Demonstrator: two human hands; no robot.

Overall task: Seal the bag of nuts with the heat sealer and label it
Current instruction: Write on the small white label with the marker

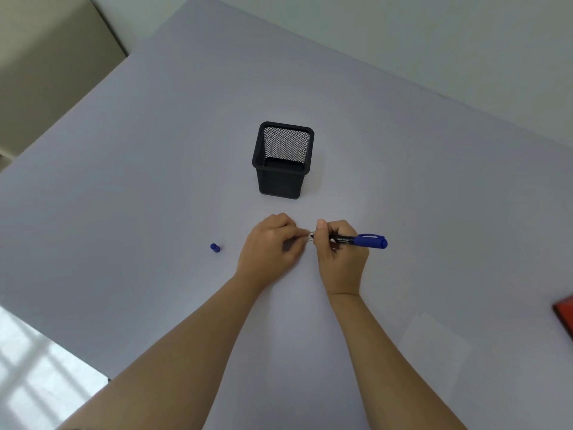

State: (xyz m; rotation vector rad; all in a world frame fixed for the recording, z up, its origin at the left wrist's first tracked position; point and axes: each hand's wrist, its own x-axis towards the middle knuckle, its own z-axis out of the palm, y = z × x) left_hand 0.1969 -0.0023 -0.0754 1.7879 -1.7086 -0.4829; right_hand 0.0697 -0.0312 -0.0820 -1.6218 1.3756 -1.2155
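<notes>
My right hand (339, 248) grips a black marker with a blue cap on its rear end (362, 241), the tip pointing left. My left hand (273, 243) is closed beside it, its fingertips pinching something small and pale at the marker's tip (311, 235); I cannot tell what it is. A small blue cap (215, 247) lies on the table to the left of my left hand. No bag of nuts or heat sealer shows in view.
A black square mesh pen holder (283, 159) stands upright just beyond my hands, with nothing visible in it. A faint clear sheet (434, 342) lies at the right near my forearm. A red object (566, 315) pokes in at the right edge. The lavender table (155, 166) ends at the left.
</notes>
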